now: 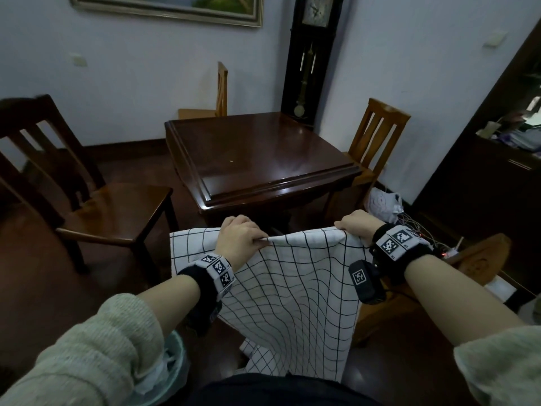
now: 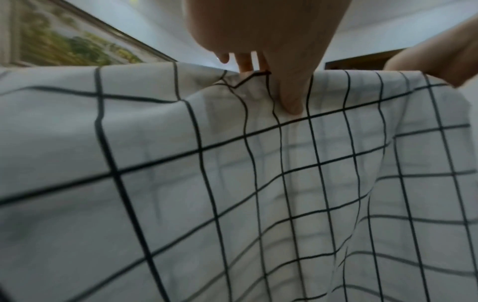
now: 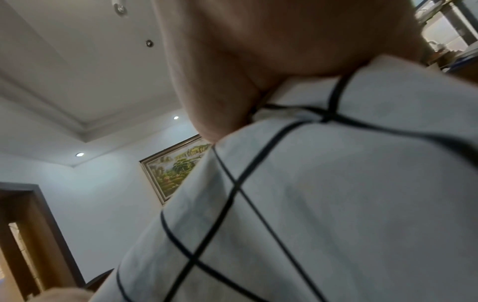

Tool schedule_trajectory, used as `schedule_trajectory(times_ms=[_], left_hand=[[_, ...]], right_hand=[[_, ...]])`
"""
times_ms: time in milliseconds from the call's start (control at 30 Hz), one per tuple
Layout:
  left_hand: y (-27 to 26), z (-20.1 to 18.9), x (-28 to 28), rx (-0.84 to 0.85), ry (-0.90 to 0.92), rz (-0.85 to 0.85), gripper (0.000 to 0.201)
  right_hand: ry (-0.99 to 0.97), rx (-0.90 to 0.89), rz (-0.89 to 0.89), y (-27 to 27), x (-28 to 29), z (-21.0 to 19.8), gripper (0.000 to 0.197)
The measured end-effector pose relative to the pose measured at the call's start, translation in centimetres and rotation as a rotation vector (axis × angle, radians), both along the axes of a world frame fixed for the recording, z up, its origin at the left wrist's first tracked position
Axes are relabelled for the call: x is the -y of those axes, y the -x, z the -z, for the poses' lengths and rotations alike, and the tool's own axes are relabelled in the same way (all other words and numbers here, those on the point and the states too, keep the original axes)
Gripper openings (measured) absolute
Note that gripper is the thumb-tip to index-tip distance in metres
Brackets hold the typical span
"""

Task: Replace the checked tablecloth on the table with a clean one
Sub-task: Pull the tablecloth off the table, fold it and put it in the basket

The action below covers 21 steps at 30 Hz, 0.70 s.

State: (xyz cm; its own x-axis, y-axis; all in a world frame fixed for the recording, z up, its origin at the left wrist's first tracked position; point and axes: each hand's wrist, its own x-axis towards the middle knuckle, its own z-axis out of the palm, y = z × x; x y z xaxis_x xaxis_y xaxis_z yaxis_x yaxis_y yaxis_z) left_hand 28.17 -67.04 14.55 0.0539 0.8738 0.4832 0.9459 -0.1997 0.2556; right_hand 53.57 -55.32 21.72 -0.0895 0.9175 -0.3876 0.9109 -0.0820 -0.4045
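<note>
A white tablecloth with a black check (image 1: 295,294) hangs in front of me, held up by its top edge. My left hand (image 1: 241,240) pinches that edge near its middle, thumb on my side of the cloth (image 2: 289,98). My right hand (image 1: 355,227) grips the edge at the right corner, and the cloth (image 3: 336,183) fills most of the right wrist view. The dark wooden table (image 1: 257,159) stands bare just beyond the cloth. The lower part of the cloth drapes down towards my lap.
A dark wooden chair (image 1: 87,197) stands left of the table, a lighter chair (image 1: 374,133) on its right, another behind it (image 1: 219,92). A tall pendulum clock (image 1: 310,60) is against the wall. A white bag and cables (image 1: 386,206) lie on the floor at the right.
</note>
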Motion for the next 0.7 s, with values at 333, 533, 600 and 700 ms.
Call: schedule_trajectory(times_ms=[333, 533, 600, 700], left_hand=[[-0.7, -1.1, -1.0, 0.171, 0.746, 0.246, 0.021], [-0.5, -2.4, -1.5, 0.184, 0.844, 0.343, 0.03], [-1.0, -2.5, -1.4, 0.161, 0.837, 0.35, 0.029], [-1.9, -2.5, -1.6, 0.14, 0.857, 0.364, 0.029]], right_hand=[[0.183, -0.059, 0.041, -3.1, -0.6, -0.4, 0.046], [0.132, 0.149, 0.109, -4.3, -0.3, 0.5, 0.07], [0.052, 0.282, 0.086, -4.5, -0.1, 0.5, 0.059], [-0.225, 0.375, -0.023, -4.2, -0.3, 0.6, 0.066]])
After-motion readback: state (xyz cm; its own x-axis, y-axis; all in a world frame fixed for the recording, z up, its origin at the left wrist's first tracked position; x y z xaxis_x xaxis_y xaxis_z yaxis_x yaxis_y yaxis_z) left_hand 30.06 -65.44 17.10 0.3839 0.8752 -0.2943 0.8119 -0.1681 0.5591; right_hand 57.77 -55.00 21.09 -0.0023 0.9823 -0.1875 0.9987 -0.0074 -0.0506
